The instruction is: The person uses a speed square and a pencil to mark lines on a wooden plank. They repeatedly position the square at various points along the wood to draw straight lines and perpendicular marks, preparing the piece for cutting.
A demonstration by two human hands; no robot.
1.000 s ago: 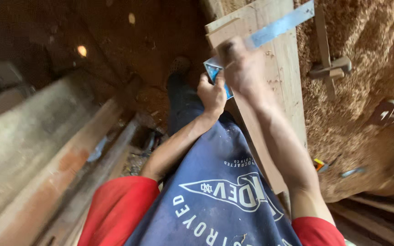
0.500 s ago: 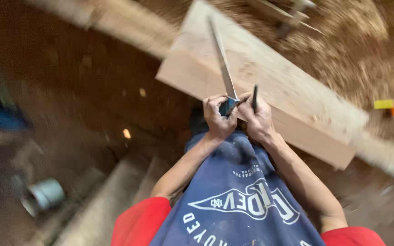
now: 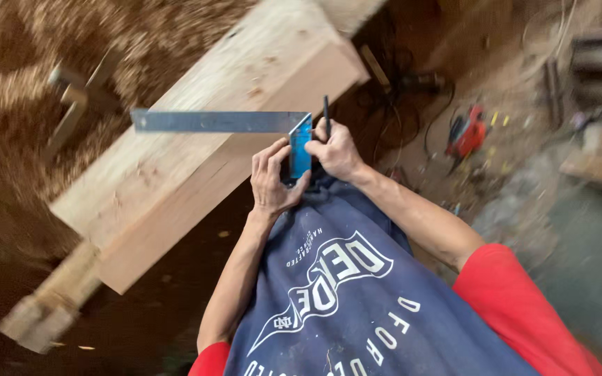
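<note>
A thick pale timber beam (image 3: 196, 160) runs from the upper middle down to the lower left. Across its top lies a try square, its steel blade (image 3: 210, 121) pointing left and its blue stock (image 3: 301, 150) against the beam's near edge. My left hand (image 3: 273, 179) grips the blue stock from below. Just to its right, my right hand (image 3: 337, 150) holds a dark pencil (image 3: 327, 111) upright at the square's corner. Both hands touch the square, in front of my blue printed shirt.
Wood shavings (image 3: 15, 49) cover the ground at the upper left. A red power tool (image 3: 467, 136) and dark cables (image 3: 402, 90) lie on the floor to the right. Wooden offcuts (image 3: 600, 167) sit at the far right. A wooden support (image 3: 50, 306) sticks out under the beam's lower end.
The view has swung round, so the beam now slants to the lower left. The square's blade now lies flat across the beam, pointing left. Both hands have kept the stock and the pencil.
</note>
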